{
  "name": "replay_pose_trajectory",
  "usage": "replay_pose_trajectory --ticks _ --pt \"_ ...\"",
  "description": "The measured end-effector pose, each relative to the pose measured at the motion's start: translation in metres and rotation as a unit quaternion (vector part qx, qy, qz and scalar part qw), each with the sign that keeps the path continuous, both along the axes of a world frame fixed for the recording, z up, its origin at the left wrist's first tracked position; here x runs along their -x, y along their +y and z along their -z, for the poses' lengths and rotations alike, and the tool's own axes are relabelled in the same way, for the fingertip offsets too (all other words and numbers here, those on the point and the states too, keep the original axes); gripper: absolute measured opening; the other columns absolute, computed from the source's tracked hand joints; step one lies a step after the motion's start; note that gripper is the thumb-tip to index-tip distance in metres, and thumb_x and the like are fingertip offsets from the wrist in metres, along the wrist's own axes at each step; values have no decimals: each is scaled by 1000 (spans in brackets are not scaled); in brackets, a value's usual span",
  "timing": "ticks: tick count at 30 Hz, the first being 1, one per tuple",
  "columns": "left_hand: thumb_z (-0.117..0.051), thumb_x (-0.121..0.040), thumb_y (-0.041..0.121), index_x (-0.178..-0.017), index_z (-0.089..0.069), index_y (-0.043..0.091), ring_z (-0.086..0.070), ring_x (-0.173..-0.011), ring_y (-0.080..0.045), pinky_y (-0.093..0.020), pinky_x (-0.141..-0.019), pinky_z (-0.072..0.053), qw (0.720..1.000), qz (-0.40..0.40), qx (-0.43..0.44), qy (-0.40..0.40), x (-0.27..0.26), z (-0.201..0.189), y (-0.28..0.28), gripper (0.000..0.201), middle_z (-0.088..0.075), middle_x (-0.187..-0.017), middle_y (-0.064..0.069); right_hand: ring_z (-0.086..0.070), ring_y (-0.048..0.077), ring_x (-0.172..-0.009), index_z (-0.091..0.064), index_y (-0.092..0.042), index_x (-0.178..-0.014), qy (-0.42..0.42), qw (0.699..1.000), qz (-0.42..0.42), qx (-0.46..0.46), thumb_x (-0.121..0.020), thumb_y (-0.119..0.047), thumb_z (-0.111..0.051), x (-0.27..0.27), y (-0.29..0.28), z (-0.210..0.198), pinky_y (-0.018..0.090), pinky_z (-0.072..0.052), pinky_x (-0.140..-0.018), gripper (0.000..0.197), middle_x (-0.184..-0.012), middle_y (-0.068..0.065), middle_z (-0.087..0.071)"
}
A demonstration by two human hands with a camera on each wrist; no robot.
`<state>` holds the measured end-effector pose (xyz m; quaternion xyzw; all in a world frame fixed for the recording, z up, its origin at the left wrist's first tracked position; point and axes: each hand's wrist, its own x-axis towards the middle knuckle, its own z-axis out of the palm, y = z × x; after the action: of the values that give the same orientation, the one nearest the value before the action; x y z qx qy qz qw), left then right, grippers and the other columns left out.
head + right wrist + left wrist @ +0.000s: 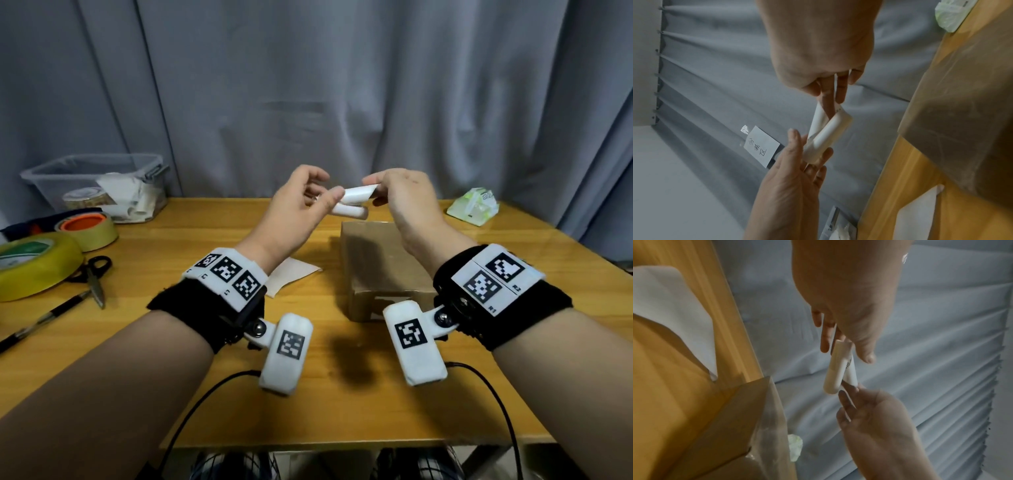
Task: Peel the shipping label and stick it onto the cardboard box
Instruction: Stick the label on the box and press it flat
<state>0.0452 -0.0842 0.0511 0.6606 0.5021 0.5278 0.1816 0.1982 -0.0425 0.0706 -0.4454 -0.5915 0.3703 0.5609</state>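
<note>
Peeling step in hand: left hand [294, 202] and right hand [407, 198] each pinch curled shipping label [356, 198], raised above desk [171, 342]. Next: finish separating backing, lower label onto cardboard box [380, 260] at 6 o'clock beneath hands.

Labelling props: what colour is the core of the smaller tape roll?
Orange core, inside pale yellow tape; clearest in the head view.

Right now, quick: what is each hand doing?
Left hand: fingers pinch one end of the curled shipping label.
Right hand: fingers pinch the other end, above the cardboard box.
</note>
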Motion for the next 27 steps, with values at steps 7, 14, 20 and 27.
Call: replay_pose_trajectory --ticks 7,14,20,27 --pt "-63 -85 11 -110 -50 15 -58 -90 -10 -17 -80 -51 989 80 7 -121 4 -5 -4 28 -55 -98 2 -64 -1 -64 -61 -10 -97 -20 994 -89 -66 -81 14 -46 -11 -5 -1 8 -49 -67 33 -77 2 -68" --pt "-60 -82 -7 -116 -44 13 -62 -86 -5 -19 -83 -52 979 148 20 -142 -4 -7 -13 42 -51 -107 6 -54 8 -76 -67 -18 -101 5 992 -80 -95 -79 -1 -63 -25 -5 -4 12 -46 -70 28 -87 6 -57" --pt "-61 -80 -10 -120 -41 16 -62 -84 -7 -16 -82 -53 965 199 65 -156 -23 -4 -8 51 -45 -116 -3 -58 20 -93 -55 -22 -109 101 990 -91 24 -81 3 -60 -37 3 16 35 -50 -83 37 -97 0 -54" --pt "-69 -77 4 -127 -37 21 -60 -95 -7 -18 -89 -51 957 216 150 -118 -37 20 0 61 -45 -125 -3 -56 3 -49 -62 -14 -76 123 988 -27 87 -84 0 -59 -66 8 42 13 -45 -47 17 -51 -8 -64"
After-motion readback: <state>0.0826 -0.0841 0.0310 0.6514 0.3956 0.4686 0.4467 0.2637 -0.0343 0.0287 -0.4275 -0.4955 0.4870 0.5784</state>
